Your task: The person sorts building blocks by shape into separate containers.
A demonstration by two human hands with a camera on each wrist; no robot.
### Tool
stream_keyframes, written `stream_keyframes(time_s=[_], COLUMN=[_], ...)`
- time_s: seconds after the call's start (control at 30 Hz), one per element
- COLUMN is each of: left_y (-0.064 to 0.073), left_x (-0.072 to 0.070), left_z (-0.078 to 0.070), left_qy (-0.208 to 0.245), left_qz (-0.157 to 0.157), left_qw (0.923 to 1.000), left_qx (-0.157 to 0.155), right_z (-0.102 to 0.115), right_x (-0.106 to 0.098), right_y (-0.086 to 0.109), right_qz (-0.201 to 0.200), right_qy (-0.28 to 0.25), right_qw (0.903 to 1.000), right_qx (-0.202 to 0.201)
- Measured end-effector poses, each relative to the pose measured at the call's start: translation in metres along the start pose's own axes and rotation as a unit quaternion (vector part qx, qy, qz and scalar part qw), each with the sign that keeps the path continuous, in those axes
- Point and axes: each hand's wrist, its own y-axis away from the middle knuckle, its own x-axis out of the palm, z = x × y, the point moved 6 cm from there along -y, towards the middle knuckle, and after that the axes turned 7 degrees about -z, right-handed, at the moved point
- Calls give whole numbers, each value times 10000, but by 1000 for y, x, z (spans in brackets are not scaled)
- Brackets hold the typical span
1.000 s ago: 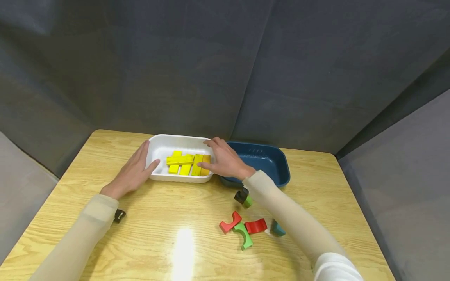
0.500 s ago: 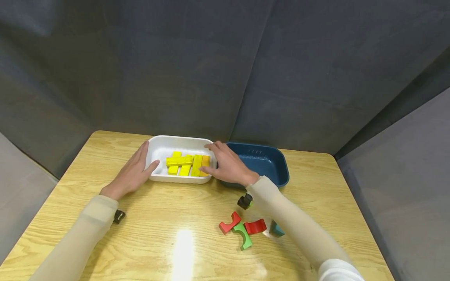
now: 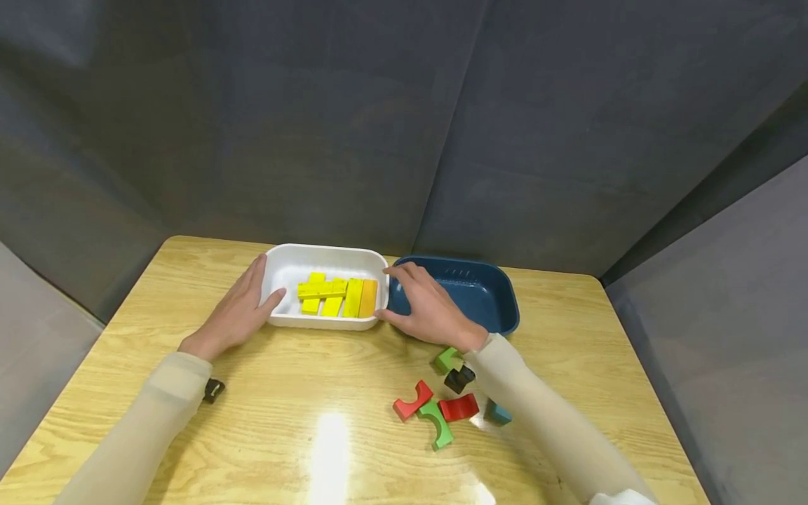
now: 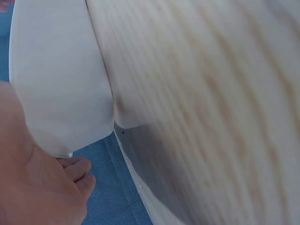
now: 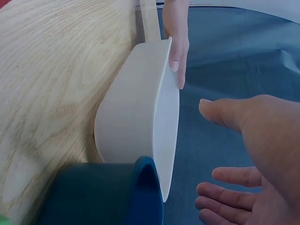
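A white tub point(image 3: 325, 322) stands at the back of the table, holding several yellow blocks point(image 3: 322, 289) and an orange-yellow block point(image 3: 368, 299) at its right end. My left hand point(image 3: 236, 308) rests against the tub's left end, its thumb over the rim and its other fingers straight along the outside. Over the left part of a dark blue tub point(image 3: 486, 298) hovers my right hand point(image 3: 432, 308), thumb and fingers spread near the white tub's right rim. In the right wrist view, that hand point(image 5: 248, 164) holds nothing and is apart from the white tub point(image 5: 131, 103).
In front of the blue tub lie two red curved blocks point(image 3: 459, 407), a green arch block point(image 3: 438, 424), another green block point(image 3: 446, 360) and a blue-green block point(image 3: 498, 412). Grey cloth walls point(image 3: 315, 140) enclose the wooden table point(image 3: 271, 421) at the back and sides.
My right hand has drawn back to the right, from over the orange-yellow block to over the blue tub's left side. The left hand and the blocks stay in place.
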Motion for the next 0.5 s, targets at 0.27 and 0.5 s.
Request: stream_keyframes(time_s=[0.27, 0.5], left_y=[0, 1], left_x=[0, -1], left_z=[0, 0], left_qy=[-5, -42], left_qz=[-34, -10], left_qw=[10000, 10000], left_qx=[51, 49], right_z=[-9, -18], right_x=[-13, -24], right_y=[18, 35], right_qz=[-217, -372], right_qy=[96, 27], right_qw=[9995, 9990], right_qx=[184, 234])
